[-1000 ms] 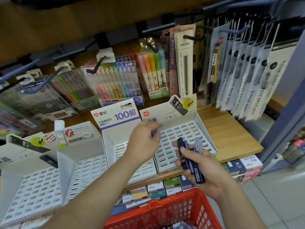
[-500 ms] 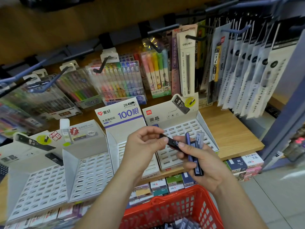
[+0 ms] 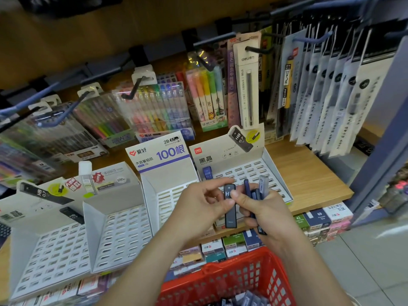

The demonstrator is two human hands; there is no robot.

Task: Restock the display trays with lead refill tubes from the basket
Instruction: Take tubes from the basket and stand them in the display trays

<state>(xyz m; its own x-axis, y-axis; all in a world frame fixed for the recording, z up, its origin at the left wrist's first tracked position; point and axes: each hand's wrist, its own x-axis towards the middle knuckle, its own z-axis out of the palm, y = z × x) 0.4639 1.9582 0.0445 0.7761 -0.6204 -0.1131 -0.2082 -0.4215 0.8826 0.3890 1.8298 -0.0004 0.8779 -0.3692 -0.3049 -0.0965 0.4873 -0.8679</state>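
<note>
My left hand point(image 3: 198, 206) pinches the upper part of a black HB lead refill tube point(image 3: 230, 215), which stands upright between both hands. My right thumb also touches that tube. My right hand point(image 3: 271, 215) grips a small bunch of dark blue and grey refill tubes point(image 3: 262, 186). Both hands hover over the front of the rightmost white slotted display tray point(image 3: 280, 180). One blue tube point(image 3: 207, 173) stands in that tray's back left slot. The red basket point(image 3: 220, 272) sits below my hands with more tubes point(image 3: 245, 299) inside.
Three more white slotted trays stand to the left: one point(image 3: 167, 195), a second point(image 3: 119, 228) and a third point(image 3: 50, 250). Pen packs point(image 3: 159, 107) hang on hooks behind. Small boxes point(image 3: 320, 217) line the shelf edge below. Grey floor lies at the right.
My left hand left the blue tube in the rightmost tray, came back to my right hand and took hold of the black HB tube, which now stands upright.
</note>
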